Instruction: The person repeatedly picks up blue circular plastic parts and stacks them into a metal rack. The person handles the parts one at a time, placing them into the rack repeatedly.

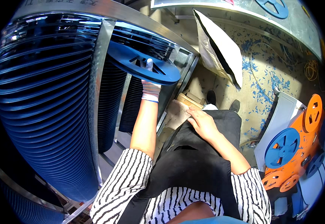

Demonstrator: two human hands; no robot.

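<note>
My left hand [151,89], in a pale striped glove, grips a flat round blue plastic reel [122,59]. The thumb shows over the reel's top face near its cut-outs; the other fingers are hidden beneath. This reel is at the upper front of a metal rack [98,82], tilted slightly and overlapping the rack's opening. Tall stacks of similar blue reels [44,112] fill the rack on the left. Bare, my right hand [204,125] hovers or rests over my dark apron [196,168], fingers loosely apart with nothing in them.
A white sack or bag [222,52] with a dark opening stands ahead. Blue scraps [259,82] litter the floor. At right are orange reels [313,112] and a blue reel [282,147] on an orange surface. A metal table [240,8] stands far ahead.
</note>
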